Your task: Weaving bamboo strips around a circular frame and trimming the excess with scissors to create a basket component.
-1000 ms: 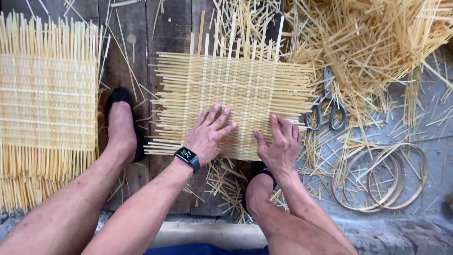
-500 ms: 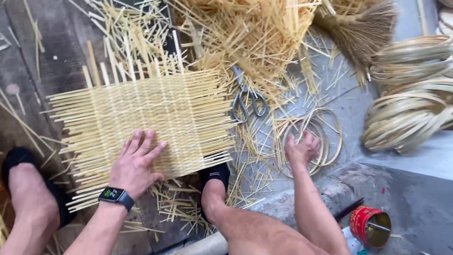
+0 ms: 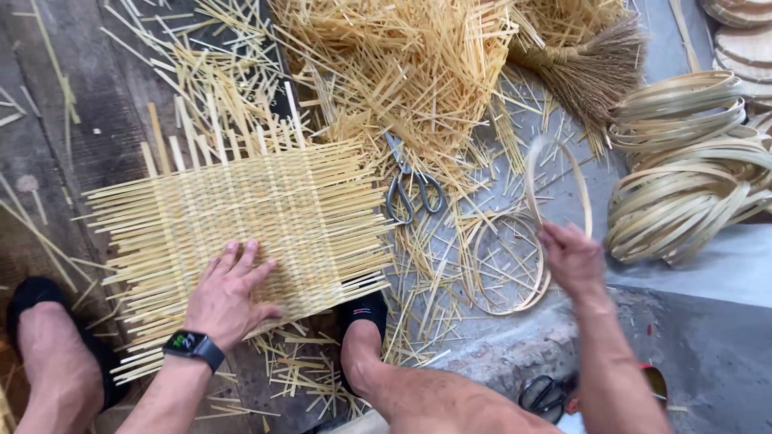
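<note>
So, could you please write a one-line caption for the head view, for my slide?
Left hand flat on a woven bamboo mat; right hand lifts a bamboo hoop beside scissors.

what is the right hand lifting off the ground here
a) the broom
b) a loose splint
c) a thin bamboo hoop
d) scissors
c, the right hand grips a thin bamboo hoop raised on edge, while the scissors lie untouched on the ground.
</note>
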